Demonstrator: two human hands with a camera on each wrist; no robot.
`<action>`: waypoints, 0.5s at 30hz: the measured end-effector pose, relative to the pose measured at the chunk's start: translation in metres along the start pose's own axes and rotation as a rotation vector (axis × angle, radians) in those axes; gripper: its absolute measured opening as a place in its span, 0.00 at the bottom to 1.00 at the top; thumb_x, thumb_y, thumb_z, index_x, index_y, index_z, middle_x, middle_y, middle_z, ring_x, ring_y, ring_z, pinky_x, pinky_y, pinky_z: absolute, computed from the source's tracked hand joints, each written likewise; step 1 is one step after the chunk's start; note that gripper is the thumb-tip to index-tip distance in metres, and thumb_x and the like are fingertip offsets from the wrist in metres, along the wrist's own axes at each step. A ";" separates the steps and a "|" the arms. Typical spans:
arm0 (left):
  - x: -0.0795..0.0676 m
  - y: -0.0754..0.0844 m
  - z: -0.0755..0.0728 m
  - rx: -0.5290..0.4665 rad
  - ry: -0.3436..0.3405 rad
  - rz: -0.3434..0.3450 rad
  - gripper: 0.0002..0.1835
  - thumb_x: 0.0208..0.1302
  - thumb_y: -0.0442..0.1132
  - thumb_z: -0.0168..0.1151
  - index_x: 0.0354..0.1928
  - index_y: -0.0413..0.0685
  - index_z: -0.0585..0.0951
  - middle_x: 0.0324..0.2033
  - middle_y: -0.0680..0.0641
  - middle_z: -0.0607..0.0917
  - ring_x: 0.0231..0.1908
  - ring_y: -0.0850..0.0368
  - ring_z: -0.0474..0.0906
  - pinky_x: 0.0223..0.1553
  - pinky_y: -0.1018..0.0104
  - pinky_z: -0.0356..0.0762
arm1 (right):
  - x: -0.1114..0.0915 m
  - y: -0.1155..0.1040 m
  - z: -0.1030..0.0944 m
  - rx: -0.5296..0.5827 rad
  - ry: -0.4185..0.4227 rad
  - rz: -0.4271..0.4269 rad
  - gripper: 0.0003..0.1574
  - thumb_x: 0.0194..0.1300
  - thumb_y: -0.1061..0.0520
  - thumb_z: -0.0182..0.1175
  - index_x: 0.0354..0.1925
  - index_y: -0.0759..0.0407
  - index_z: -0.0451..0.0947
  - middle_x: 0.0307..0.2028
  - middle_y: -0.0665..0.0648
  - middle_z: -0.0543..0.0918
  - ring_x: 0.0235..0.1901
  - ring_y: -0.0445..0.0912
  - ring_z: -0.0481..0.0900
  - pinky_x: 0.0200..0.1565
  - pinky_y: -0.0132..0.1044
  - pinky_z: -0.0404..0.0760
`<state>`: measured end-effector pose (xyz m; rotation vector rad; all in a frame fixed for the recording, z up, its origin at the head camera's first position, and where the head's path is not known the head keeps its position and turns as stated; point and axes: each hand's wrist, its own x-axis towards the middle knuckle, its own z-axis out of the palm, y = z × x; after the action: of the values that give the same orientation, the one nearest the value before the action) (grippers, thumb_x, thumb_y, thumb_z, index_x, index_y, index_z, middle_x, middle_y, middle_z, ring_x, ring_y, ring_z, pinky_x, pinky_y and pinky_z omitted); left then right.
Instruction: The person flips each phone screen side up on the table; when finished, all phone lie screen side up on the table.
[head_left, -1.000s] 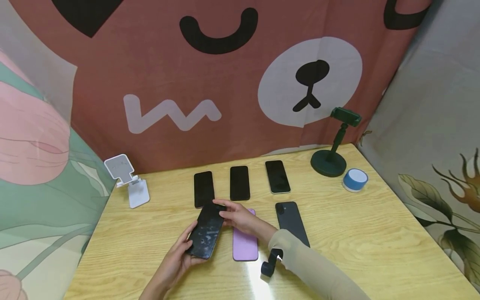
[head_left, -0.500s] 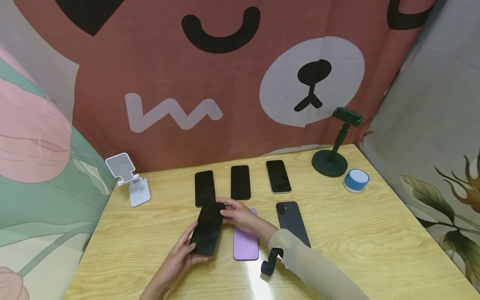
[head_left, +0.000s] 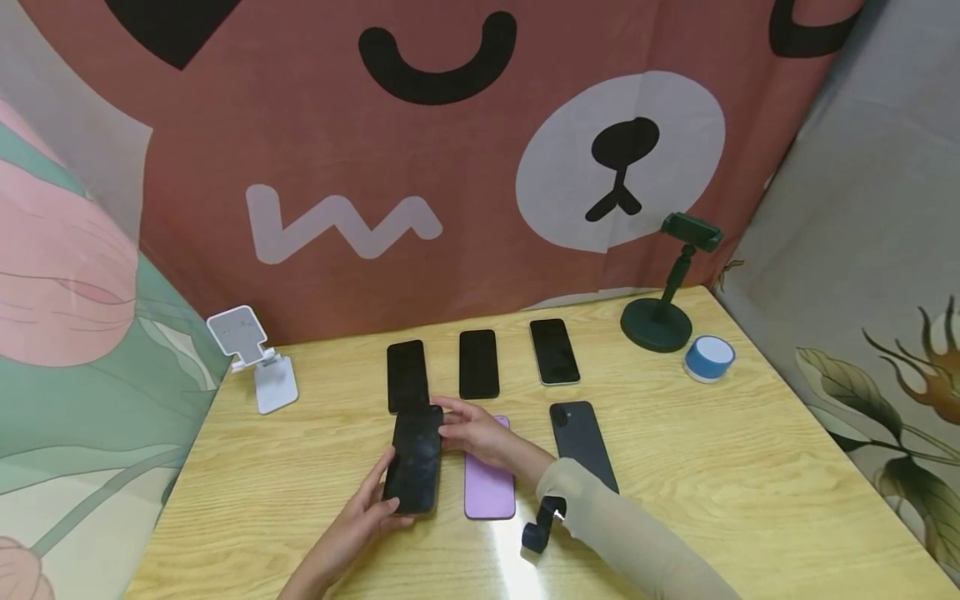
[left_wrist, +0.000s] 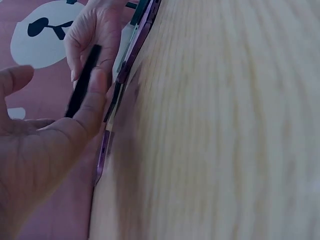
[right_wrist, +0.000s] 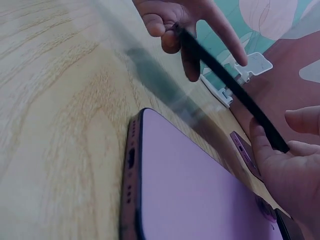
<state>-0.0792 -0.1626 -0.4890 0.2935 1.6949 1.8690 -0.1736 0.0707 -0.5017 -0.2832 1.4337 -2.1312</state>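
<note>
Both hands hold a black smartphone, dark side up, raised off the table. My left hand grips its lower left part, the thumb on its near corner. At the far right corner my right hand pinches it between thumb and fingers. The right wrist view catches the held phone edge-on, with the left hand at one end and the right hand at the other. Under my right forearm lies a lilac phone, back up, partly hidden.
Three dark phones lie in the back row: left, middle and right. A dark grey phone is partly behind the right sleeve. A white phone stand, green stand and blue-and-white round object stand farther out.
The held phone has turned slightly, now lying straighter away from me, and reflections on its dark surface have faded. Both hands keep their hold and have barely moved.
</note>
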 end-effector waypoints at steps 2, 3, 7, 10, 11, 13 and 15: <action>-0.001 0.000 0.000 0.042 -0.006 -0.001 0.41 0.72 0.35 0.45 0.74 0.53 0.30 0.64 0.21 0.50 0.51 0.43 0.76 0.52 0.58 0.75 | 0.000 0.001 0.000 -0.004 0.001 0.002 0.38 0.65 0.73 0.48 0.71 0.69 0.49 0.52 0.64 0.76 0.42 0.42 0.78 0.45 0.36 0.77; -0.002 0.000 0.000 0.059 -0.010 -0.005 0.42 0.72 0.35 0.45 0.74 0.54 0.29 0.63 0.21 0.52 0.51 0.43 0.75 0.51 0.58 0.75 | 0.000 0.001 0.001 -0.005 0.002 0.007 0.38 0.65 0.73 0.48 0.71 0.69 0.50 0.53 0.65 0.75 0.42 0.42 0.78 0.45 0.36 0.77; -0.003 0.001 -0.001 0.097 -0.013 -0.023 0.43 0.72 0.35 0.47 0.74 0.55 0.29 0.62 0.21 0.56 0.51 0.42 0.75 0.51 0.58 0.75 | 0.001 0.003 0.001 -0.013 0.003 0.018 0.37 0.66 0.72 0.48 0.71 0.69 0.50 0.54 0.65 0.74 0.44 0.43 0.78 0.49 0.38 0.76; -0.004 0.002 -0.002 0.116 -0.003 -0.040 0.43 0.72 0.36 0.48 0.74 0.55 0.30 0.62 0.22 0.57 0.51 0.43 0.75 0.51 0.58 0.75 | 0.001 0.005 0.001 -0.014 -0.007 0.023 0.37 0.66 0.72 0.48 0.71 0.70 0.49 0.56 0.69 0.72 0.47 0.45 0.78 0.52 0.40 0.76; -0.004 0.003 -0.002 0.125 0.001 -0.045 0.43 0.71 0.36 0.48 0.74 0.54 0.30 0.62 0.22 0.57 0.51 0.43 0.75 0.51 0.57 0.75 | 0.001 0.006 0.001 -0.011 -0.010 0.028 0.38 0.66 0.72 0.48 0.71 0.69 0.49 0.58 0.70 0.70 0.49 0.46 0.77 0.52 0.40 0.75; -0.004 0.003 -0.002 0.136 0.003 -0.051 0.43 0.71 0.37 0.48 0.74 0.54 0.30 0.62 0.22 0.57 0.51 0.43 0.75 0.51 0.56 0.75 | 0.002 0.007 0.001 -0.008 -0.019 0.032 0.38 0.66 0.72 0.47 0.71 0.69 0.48 0.60 0.73 0.67 0.51 0.48 0.76 0.54 0.40 0.75; -0.005 0.003 -0.003 0.147 -0.001 -0.049 0.43 0.71 0.37 0.48 0.74 0.54 0.30 0.62 0.22 0.57 0.51 0.42 0.75 0.51 0.55 0.75 | 0.001 0.008 0.002 -0.006 -0.024 0.032 0.39 0.66 0.72 0.47 0.71 0.69 0.47 0.61 0.74 0.66 0.52 0.49 0.76 0.54 0.41 0.75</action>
<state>-0.0778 -0.1673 -0.4858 0.3088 1.8263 1.7116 -0.1716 0.0665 -0.5081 -0.2858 1.4221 -2.0910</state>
